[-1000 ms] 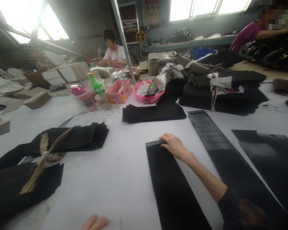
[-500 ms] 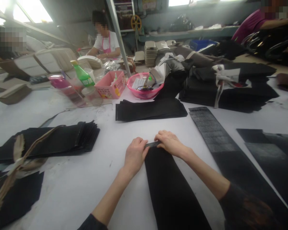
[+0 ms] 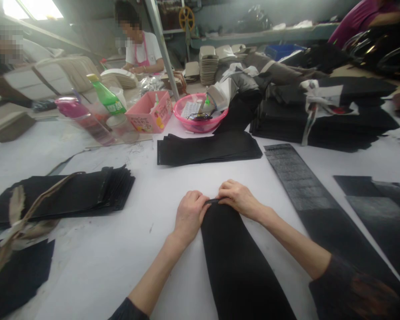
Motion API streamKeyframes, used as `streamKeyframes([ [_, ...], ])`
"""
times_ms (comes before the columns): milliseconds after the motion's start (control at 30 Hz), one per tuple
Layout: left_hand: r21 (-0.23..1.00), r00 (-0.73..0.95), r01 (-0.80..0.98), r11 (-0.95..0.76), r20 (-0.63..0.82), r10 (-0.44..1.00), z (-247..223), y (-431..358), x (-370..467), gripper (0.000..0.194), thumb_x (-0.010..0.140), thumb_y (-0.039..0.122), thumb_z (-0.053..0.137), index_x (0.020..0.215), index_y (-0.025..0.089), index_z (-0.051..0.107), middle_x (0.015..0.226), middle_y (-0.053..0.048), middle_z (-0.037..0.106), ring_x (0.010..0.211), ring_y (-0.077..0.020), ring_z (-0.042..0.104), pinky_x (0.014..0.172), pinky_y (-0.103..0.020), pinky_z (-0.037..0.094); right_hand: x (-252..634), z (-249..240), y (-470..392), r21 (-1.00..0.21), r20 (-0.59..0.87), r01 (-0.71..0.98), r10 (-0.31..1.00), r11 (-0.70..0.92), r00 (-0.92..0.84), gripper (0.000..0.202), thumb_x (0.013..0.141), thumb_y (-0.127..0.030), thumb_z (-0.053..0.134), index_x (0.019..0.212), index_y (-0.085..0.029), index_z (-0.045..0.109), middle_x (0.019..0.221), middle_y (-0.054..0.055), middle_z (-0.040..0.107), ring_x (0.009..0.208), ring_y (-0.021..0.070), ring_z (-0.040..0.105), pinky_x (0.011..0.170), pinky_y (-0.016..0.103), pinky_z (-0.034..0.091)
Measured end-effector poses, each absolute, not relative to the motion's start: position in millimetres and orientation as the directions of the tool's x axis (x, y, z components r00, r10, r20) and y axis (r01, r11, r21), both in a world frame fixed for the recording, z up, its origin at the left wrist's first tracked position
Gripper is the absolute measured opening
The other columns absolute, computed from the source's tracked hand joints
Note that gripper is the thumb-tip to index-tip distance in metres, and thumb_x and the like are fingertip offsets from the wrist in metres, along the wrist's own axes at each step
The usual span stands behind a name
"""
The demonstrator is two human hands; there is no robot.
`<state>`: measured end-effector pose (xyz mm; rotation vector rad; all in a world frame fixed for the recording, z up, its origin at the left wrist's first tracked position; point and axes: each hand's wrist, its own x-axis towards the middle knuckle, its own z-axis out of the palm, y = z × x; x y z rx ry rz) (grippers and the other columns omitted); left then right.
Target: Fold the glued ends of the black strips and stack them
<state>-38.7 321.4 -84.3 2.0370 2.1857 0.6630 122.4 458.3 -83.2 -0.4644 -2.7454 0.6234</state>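
A long black strip of material (image 3: 238, 262) lies on the white tabletop (image 3: 120, 262) and runs toward me. My left hand (image 3: 190, 215) pinches the left corner of its far end, fingers closed on it. At the right corner, my right hand (image 3: 239, 198) grips the same end between thumb and fingers. Between the two hands the far edge is folded over in a narrow band. To the right lie overlapping black strips (image 3: 320, 222) with greyish, marked far ends. Beyond my hands sits a stack of black pieces (image 3: 208, 150).
Tied black bundles lie at the left (image 3: 66, 195) and back right (image 3: 323, 115). A pink basin (image 3: 200, 126), a pink box (image 3: 150, 113), a green bottle (image 3: 108, 95) and a metal post (image 3: 163, 49) stand ahead. A person (image 3: 143, 51) works beyond them.
The far edge between my hands has gone from a wider grey band to a narrower dark fold. Both hands keep their hold, and the view has shifted slightly.
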Motion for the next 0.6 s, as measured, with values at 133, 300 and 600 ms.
streamKeyframes([
  [133, 0.333, -0.071, 0.943, -0.023, 0.267, 0.961, -89, 319, -39, 0.01, 0.092, 0.023, 0.053, 0.097, 0.019, 0.061, 0.092, -0.005, 0.056, 0.092, -0.02, 0.051, 0.08, -0.034, 0.045, 126, -85, 457, -0.417, 0.24, 0.201, 0.321, 0.887, -0.916, 0.011, 0.09, -0.025, 0.058, 0.087, -0.021, 0.068, 0.089, 0.003, 0.062, 0.089, 0.0172, 0.051, 0.078, 0.028, 0.043],
  [300, 0.261, -0.009, 0.962, -0.076, 0.311, 0.95, -94, 319, -41, 0.014, 0.095, 0.023, 0.048, 0.098, 0.018, 0.061, 0.093, -0.006, 0.056, 0.091, -0.0199, 0.051, 0.08, -0.034, 0.046, 129, -86, 456, -0.375, 0.241, 0.191, 0.295, 0.907, -0.925, 0.015, 0.093, -0.027, 0.054, 0.099, -0.022, 0.067, 0.091, 0.004, 0.062, 0.09, 0.0176, 0.052, 0.08, 0.028, 0.043],
  [600, 0.145, 0.074, 0.982, -0.123, 0.308, 0.948, -97, 319, -41, 0.014, 0.095, 0.02, 0.047, 0.099, 0.017, 0.059, 0.092, -0.007, 0.057, 0.094, -0.0212, 0.051, 0.084, -0.036, 0.047, 132, -94, 457, -0.357, 0.264, 0.177, 0.281, 0.917, -0.923, 0.022, 0.096, -0.028, 0.047, 0.102, -0.026, 0.069, 0.093, 0.004, 0.061, 0.089, 0.0162, 0.052, 0.079, 0.027, 0.043],
])
